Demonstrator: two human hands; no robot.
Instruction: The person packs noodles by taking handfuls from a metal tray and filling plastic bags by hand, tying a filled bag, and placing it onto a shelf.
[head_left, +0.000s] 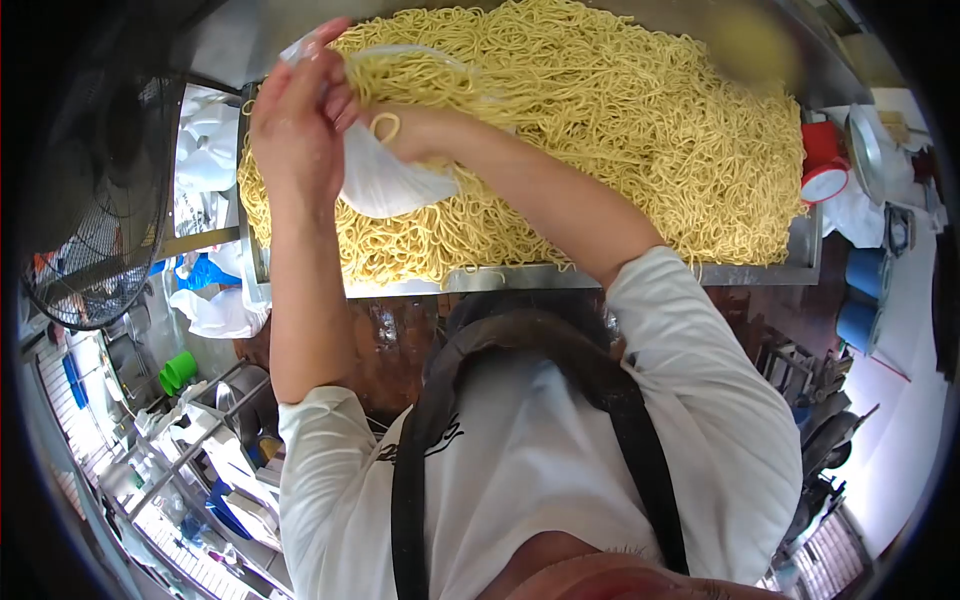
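My left hand (305, 105) is closed around the edge of a thin white plastic bag (390, 185), holding it up over the left end of the noodle pile. My right hand (410, 132) reaches across to the bag's mouth, its fingers hidden behind the bag and my left hand. One loose noodle loop hangs over that hand near the wrist. A bundle of yellow noodles (410, 80) lies at the bag's opening, partly under clear film. Beneath both hands spreads a big heap of thick yellow noodles (640, 130).
The noodles fill a wide metal tray (560, 277) with a raised rim. At left stand a fan (95, 210) and white plastic bags (215, 310). A red container (820, 145) sits beyond the right end, with blue containers (862, 295) lower down. A yellowish blur (750, 45) covers the upper right.
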